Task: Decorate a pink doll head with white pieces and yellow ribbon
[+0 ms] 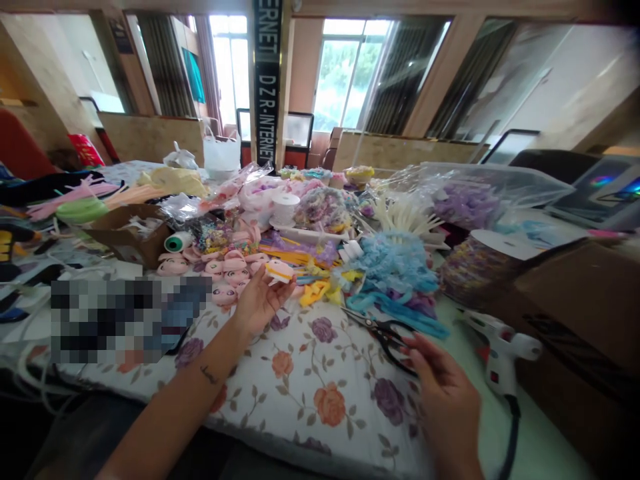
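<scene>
My left hand is raised over the front of the pile, its fingers closed on a small white piece with a yellow-orange band; what kind of thing it is I cannot make out. At the right, my right hand has its thumb and fingers at the dark handles of a pair of scissors. The blades point left and away from me, near a blue ribbon. Just left of my left hand lie several pink doll heads. Yellow ribbon is bunched right of it.
A floral cloth covers the table front. A white glue gun with a cord lies at the right, by a large cardboard box. Blue ruffled trim, a yarn spool and a small open box stand around the pile.
</scene>
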Action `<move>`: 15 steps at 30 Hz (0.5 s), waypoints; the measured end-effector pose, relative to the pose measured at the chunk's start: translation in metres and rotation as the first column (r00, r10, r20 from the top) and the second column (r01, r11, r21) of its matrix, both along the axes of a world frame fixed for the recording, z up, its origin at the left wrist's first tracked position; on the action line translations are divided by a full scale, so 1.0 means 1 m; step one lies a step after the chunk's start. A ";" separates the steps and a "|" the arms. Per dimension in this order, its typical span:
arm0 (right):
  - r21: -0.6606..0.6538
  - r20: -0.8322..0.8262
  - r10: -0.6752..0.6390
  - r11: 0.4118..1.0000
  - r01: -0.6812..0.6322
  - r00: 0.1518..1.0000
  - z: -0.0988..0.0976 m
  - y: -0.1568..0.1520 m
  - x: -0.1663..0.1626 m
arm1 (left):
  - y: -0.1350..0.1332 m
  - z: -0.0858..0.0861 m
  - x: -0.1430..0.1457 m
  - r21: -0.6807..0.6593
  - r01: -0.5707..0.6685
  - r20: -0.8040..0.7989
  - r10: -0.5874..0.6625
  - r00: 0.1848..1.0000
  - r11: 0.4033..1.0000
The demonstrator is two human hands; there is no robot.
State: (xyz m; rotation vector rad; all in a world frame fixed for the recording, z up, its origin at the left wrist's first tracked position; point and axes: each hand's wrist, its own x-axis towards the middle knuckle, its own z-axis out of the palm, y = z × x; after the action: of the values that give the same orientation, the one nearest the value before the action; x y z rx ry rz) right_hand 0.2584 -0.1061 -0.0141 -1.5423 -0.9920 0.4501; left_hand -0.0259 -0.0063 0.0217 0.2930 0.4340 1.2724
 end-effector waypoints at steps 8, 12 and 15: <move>-0.138 -0.059 -0.133 0.983 0.124 0.989 -0.012 -0.016 0.031 | -0.003 -0.001 0.003 0.030 0.024 -0.030 -0.023 0.999 0.999; -0.127 0.001 0.064 0.990 -0.063 0.998 -0.003 -0.011 -0.004 | -0.008 -0.004 0.011 0.090 0.020 -0.089 -0.012 0.996 0.996; -0.135 -0.035 0.376 0.916 -0.377 0.926 0.014 0.000 -0.048 | -0.015 -0.005 0.018 0.177 0.031 -0.154 -0.004 0.988 0.984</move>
State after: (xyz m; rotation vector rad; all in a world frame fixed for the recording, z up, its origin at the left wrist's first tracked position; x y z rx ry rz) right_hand 0.2101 -0.1057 -0.0004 -1.4695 -1.2805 0.8113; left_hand -0.0084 -0.0208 0.0168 0.5481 0.4475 1.2782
